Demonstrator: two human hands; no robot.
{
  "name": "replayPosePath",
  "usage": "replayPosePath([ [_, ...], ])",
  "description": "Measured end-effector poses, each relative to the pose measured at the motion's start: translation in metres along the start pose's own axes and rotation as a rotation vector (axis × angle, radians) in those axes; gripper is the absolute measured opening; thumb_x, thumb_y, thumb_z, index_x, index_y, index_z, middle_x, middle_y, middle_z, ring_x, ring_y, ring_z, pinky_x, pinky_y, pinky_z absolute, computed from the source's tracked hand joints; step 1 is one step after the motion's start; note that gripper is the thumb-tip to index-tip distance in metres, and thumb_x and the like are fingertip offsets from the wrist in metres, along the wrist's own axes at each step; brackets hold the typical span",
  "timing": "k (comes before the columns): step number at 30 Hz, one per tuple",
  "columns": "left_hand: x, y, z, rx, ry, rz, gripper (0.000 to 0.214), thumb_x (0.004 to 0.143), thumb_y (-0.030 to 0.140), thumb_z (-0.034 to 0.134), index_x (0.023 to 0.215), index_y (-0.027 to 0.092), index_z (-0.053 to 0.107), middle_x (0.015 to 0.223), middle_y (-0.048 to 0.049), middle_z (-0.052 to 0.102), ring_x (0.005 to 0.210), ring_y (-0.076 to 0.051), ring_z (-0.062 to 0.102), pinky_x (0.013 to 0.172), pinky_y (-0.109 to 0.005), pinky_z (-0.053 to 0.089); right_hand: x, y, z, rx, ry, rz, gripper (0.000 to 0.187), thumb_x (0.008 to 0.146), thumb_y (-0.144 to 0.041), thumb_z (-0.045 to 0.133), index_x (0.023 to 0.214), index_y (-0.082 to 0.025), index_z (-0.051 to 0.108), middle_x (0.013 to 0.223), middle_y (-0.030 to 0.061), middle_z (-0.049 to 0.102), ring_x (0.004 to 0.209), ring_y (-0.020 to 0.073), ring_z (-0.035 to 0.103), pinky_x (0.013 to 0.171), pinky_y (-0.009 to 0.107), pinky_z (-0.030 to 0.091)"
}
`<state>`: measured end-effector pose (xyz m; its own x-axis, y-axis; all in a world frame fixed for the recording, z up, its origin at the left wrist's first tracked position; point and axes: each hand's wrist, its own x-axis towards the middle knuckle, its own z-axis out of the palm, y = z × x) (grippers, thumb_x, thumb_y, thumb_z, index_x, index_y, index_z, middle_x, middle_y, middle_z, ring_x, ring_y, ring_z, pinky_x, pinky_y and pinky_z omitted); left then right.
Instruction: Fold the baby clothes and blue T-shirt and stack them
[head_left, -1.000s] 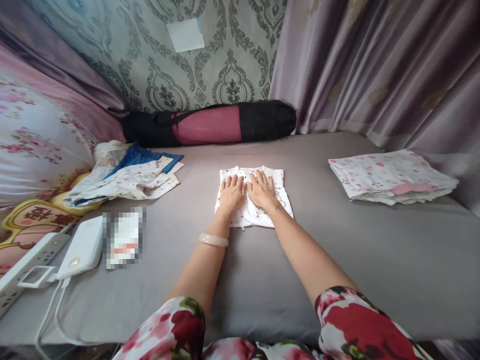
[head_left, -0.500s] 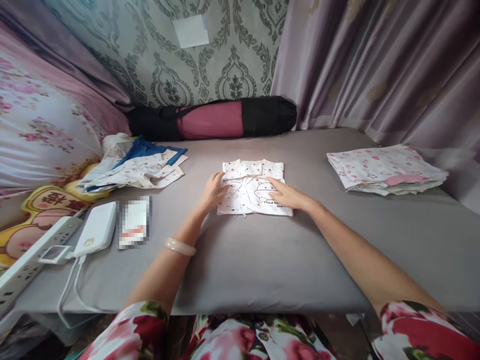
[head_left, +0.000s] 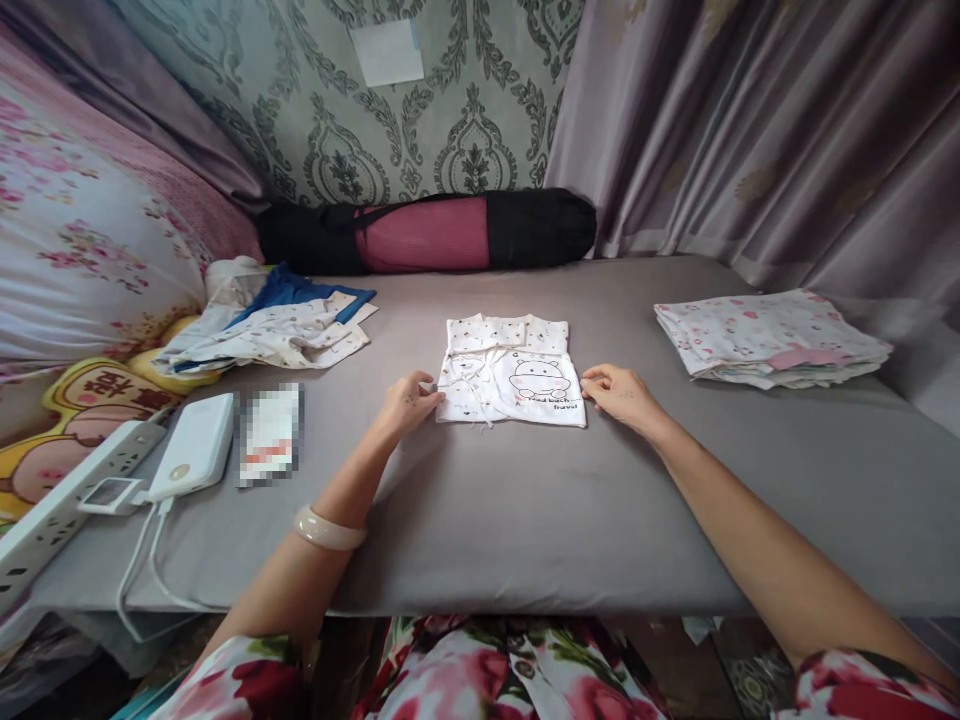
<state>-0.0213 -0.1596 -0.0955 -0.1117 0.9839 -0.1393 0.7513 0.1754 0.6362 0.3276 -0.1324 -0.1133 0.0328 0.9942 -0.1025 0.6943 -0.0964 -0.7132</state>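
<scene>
Shirt [head_left: 510,372], lettering [head_left: 553,402] partly illegible

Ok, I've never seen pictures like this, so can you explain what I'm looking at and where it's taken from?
There's no machine: a camera worn on a person's head looks forward and down at their left hand and right hand. Between them, a folded white printed garment lies on a gray sheet. One hand is at each side edge; I can't tell whether either grips the cloth. Loose clothes and a white power strip lie to the left, folded printed cloth to the right.
</scene>
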Motion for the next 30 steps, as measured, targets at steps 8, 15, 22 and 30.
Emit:
replayPosePath([
  [8,-0.018,0.009,0.003,-0.294,-0.156,-0.083,0.060,0.076,0.038,0.069,0.127,0.014,0.048,0.069,-0.0006,0.067,0.061,-0.014,0.059,0.057,-0.025,0.042,-0.033,-0.023,0.001,0.055,-0.136,0.023,0.022,0.085,-0.040,0.057,0.098,-0.022,0.054,0.057,-0.0055,0.061,0.048,0.0114,0.055,0.049,0.022,0.037],
  [15,-0.027,0.008,0.004,-0.450,-0.266,-0.062,0.084,0.071,0.036,0.078,0.140,0.018,0.035,0.072,0.0015,0.062,0.060,-0.012,0.055,0.052,-0.023,0.039,-0.047,-0.022,-0.002,0.168,-0.288,-0.050,0.030,0.080,-0.043,0.064,0.100,-0.021,0.058,0.070,-0.0010,0.066,0.051,0.0095,0.051,0.050,0.022,0.039],
  [22,-0.025,0.000,0.018,-0.152,-0.074,0.122,0.060,0.075,0.020,0.059,0.133,0.024,0.045,0.072,0.0049,0.057,0.061,-0.012,0.054,0.062,-0.024,0.042,-0.048,-0.018,0.005,0.056,-0.201,-0.150,0.027,0.072,-0.031,0.066,0.096,-0.021,0.062,0.073,-0.0015,0.065,0.054,0.0101,0.051,0.050,0.022,0.037],
  [30,-0.028,-0.005,0.019,0.178,0.060,0.363,0.034,0.089,0.024,0.039,0.116,0.023,0.060,0.082,-0.0034,0.065,0.067,-0.017,0.060,0.069,-0.028,0.044,-0.053,-0.022,0.008,-0.377,0.081,-0.308,0.010,0.086,-0.030,0.056,0.090,-0.027,0.065,0.086,0.0011,0.067,0.069,0.0164,0.059,0.056,0.026,0.038],
])
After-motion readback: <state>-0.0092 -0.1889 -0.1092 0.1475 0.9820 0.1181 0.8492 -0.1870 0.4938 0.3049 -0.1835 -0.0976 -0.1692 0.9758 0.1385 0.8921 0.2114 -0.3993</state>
